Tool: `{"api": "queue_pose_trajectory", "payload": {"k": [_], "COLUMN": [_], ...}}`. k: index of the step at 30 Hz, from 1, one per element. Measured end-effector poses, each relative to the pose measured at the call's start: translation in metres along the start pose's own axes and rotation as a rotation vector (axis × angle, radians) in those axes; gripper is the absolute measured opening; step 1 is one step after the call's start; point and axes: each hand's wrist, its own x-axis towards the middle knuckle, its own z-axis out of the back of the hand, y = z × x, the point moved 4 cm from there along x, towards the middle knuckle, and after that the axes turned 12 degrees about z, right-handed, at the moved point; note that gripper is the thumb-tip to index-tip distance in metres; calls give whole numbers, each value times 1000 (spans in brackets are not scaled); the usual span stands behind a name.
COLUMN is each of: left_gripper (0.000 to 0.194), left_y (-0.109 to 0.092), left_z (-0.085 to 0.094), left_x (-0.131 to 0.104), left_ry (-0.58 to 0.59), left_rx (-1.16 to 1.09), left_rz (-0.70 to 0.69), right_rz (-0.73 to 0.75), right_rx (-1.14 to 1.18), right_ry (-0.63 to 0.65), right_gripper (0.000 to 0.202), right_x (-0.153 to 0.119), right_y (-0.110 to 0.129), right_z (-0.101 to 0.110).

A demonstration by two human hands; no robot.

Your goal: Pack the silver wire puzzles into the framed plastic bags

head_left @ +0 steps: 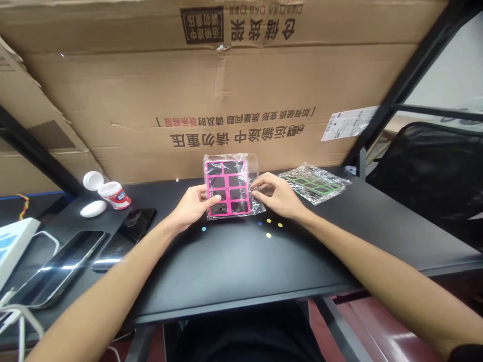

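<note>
A flat black panel with a pink grid frame (227, 188) stands upright inside a clear plastic bag (252, 173). My left hand (194, 205) grips its left side, thumb across the front and fingers behind. At the bag's loose right edge, my right hand (277, 195) is closed in a pinch on the plastic film. Just below on the desk lie small round dots: a light blue dot (204, 229), a dark blue dot (259, 223) and yellow dots (268, 235). Beyond my right hand rests a similar green-framed panel (313, 183) in its own clear bag.
On the left of the black desk (234, 271) are an open white-and-red tub (115, 195), a white oval object (93, 208), two dark phones (56, 269) and white cables (22, 322). A large cardboard sheet (241, 85) stands along the back. A black chair (426, 171) is at right.
</note>
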Motion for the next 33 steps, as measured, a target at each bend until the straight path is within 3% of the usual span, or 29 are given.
{"api": "queue_pose_trajectory", "payload": {"k": [5,13,19,25,29,33], "left_gripper": [61,67,69,69,73,94], "left_y": [-2,5,1,-5,-1,9], "left_z": [-5,-6,-4,23,45,68], "left_x": [-1,3,2,2,3,5], "left_ry": [22,6,-1,-126,-229,-336], "left_rx": [-8,-9,-4,-3,89,260], "left_rz": [-29,-41,-30,46,171,277], "right_rz": [8,67,39,-23,-124,-222], "right_rx": [12,304,205,282,335,349], "right_ry": [36,211,223,22,-148,-244], "right_gripper": [26,25,35,35,41,47], "right_x": [1,1,2,2,3,4], "right_y": [-5,10,10,-9,-23,-34], "right_z": [-2,-8,-11,-4,8,19]}}
